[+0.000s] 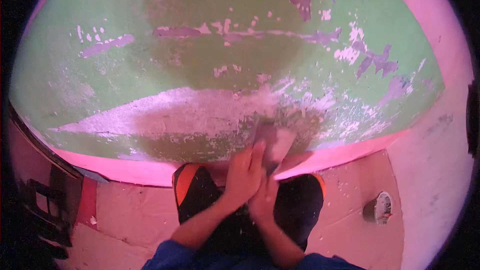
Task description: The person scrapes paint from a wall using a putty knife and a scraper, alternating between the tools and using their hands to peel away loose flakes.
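Note:
A flat, wide-bladed scraper [283, 145] is pressed against the lower part of a green painted wall [120, 77], just above its pink bottom band. My right hand [265, 195] is closed around the scraper's lower end, which is mostly hidden. Beside it, my left hand [243, 169] grips the same tool, with fingers lying up along its left side. Around the blade the green paint is broken into flakes and pale patches. A large pale bare patch [185, 107] stretches left from the tool.
On the floor at the right is a small tub [384, 208] with whitish residue. Dark furniture [47, 205] stands at the left. Brownish sheeting [125, 210] covers the floor, with paint flakes on it. My knees [197, 190] are close to the wall.

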The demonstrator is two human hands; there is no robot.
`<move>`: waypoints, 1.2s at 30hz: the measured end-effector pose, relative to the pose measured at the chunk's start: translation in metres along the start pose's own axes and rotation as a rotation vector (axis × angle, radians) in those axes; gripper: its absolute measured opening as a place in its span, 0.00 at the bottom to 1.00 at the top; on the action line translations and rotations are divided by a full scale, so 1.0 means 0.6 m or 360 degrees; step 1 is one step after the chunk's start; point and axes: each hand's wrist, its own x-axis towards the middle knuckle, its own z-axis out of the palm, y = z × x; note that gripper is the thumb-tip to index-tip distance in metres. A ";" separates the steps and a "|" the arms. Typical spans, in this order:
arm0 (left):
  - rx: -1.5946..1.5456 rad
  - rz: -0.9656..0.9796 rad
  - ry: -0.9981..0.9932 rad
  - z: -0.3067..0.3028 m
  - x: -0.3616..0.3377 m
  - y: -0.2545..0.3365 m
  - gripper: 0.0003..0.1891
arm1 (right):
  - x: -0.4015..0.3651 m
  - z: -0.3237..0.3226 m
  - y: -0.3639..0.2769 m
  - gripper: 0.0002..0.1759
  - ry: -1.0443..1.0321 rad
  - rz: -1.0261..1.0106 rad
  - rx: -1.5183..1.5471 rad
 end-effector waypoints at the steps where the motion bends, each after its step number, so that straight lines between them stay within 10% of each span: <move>1: -0.0011 0.0076 0.0142 -0.001 0.000 0.004 0.19 | -0.013 0.002 -0.005 0.15 0.0030 0.0404 0.0164; 12: 0.0140 -0.0066 -0.0095 -0.012 0.020 0.009 0.20 | 0.019 0.020 -0.030 0.16 0.0318 -0.0150 0.0285; 15: -0.0064 -0.0318 -0.0105 -0.012 -0.037 -0.051 0.20 | -0.039 -0.018 0.009 0.14 -0.0128 0.0605 0.0586; 24: 0.0804 0.0674 0.0468 -0.086 0.063 -0.020 0.12 | -0.052 -0.106 0.024 0.10 -0.0438 0.0713 0.0553; 36: 0.0762 0.1045 0.0481 -0.082 0.091 -0.026 0.05 | -0.057 -0.115 0.030 0.10 -0.0553 0.0585 0.0405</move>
